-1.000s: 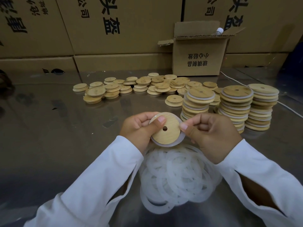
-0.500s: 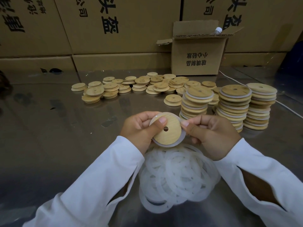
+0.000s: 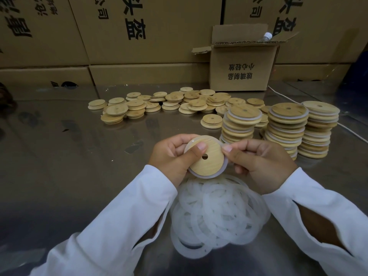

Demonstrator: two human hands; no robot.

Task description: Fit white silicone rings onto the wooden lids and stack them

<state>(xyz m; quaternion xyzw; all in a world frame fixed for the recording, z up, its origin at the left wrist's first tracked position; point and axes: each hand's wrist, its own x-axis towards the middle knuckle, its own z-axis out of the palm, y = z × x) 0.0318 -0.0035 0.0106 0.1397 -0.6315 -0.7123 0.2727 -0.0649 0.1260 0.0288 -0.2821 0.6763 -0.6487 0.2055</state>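
My left hand point(image 3: 171, 156) grips a round wooden lid point(image 3: 209, 162) with a small centre hole, thumb lying across its face. A white silicone ring point(image 3: 224, 168) shows around the lid's lower and right edge. My right hand point(image 3: 260, 164) pinches that ring at the lid's right edge with thumb and fingers. Below the hands lies a pile of loose white rings point(image 3: 217, 214) on the metal table point(image 3: 69, 176). Three stacks of ringed lids point(image 3: 286, 124) stand at the right. Bare wooden lids point(image 3: 169, 103) lie scattered further back.
A small open cardboard box point(image 3: 242, 68) with a bottle cap showing stands behind the lids. Large printed cartons point(image 3: 139, 36) wall off the back of the table. A white cable point(image 3: 350, 130) runs along the right side.
Both hands keep hold of the same lid and ring, which have turned slightly in my fingers. The ring now shows more along the lid's lower right edge.
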